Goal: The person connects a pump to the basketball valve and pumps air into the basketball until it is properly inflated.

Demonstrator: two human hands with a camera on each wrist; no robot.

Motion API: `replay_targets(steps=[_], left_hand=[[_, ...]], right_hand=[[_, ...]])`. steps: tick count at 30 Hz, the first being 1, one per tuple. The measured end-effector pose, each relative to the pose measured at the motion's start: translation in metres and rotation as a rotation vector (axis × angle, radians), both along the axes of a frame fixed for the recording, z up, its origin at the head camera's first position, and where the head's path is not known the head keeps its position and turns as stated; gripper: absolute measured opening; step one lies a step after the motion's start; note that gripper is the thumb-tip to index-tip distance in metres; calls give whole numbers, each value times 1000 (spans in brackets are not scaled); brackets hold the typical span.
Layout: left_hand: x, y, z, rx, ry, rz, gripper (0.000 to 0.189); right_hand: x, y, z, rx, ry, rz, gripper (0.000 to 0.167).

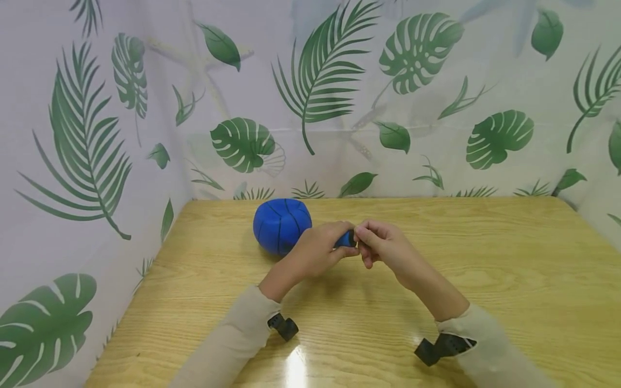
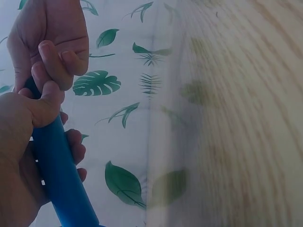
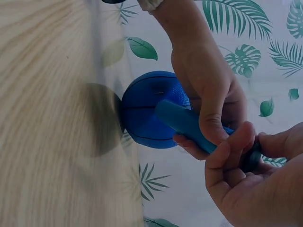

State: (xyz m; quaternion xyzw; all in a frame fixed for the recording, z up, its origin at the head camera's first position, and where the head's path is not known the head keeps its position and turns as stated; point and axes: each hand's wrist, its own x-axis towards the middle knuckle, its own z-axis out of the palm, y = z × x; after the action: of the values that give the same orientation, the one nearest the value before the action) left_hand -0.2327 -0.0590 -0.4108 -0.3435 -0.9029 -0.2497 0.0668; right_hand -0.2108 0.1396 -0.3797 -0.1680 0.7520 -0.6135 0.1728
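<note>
A slim blue pump-like tube (image 1: 345, 238) with a black end (image 3: 252, 160) is held above the table. My left hand (image 1: 317, 247) grips its blue body, thumb along one side and fingers behind, as the left wrist view shows. At the black end, my right hand (image 1: 390, 249) pinches with thumb and curled fingers. The two hands nearly meet there. A blue ball (image 1: 281, 226) with black seam lines and a dented top sits on the table just beyond the left hand. Fingers cover much of the black end, so its exact shape is hidden.
The wooden table (image 1: 509, 269) spreads around both hands. White cloth walls (image 1: 310, 172) printed with green leaves stand behind it and at both sides. A small black camera (image 1: 283, 326) is strapped at the left sleeve, another black camera (image 1: 439, 347) at the right.
</note>
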Motion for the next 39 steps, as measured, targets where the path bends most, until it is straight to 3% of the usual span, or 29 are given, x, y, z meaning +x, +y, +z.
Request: replay_targets(steps=[6,12,17,20,23,30,39], left_hand=[[0,-1,-2,5,-25,-6,34],[-1,-6,-1,50,-135,-6,36],[-4,-16,4,96,-142,41,31],[-6,-20,6,106,-142,46,29],[-7,-22,6,95,-147,43,29],[-7,-19,9,68,-118,56,36],[-3,-7,8,16,-100,47,38]], right_hand=[[-6,7,0,36,-29,52,33],[-9,21,12,54,-46,74,31],[-11,48,33,-99,-30,70,26],[-11,63,42,-214,-18,110,26],[-10,68,45,-252,-22,136,24],[-10,57,36,-267,13,93,23],[-10,21,4,-228,-98,89,27]])
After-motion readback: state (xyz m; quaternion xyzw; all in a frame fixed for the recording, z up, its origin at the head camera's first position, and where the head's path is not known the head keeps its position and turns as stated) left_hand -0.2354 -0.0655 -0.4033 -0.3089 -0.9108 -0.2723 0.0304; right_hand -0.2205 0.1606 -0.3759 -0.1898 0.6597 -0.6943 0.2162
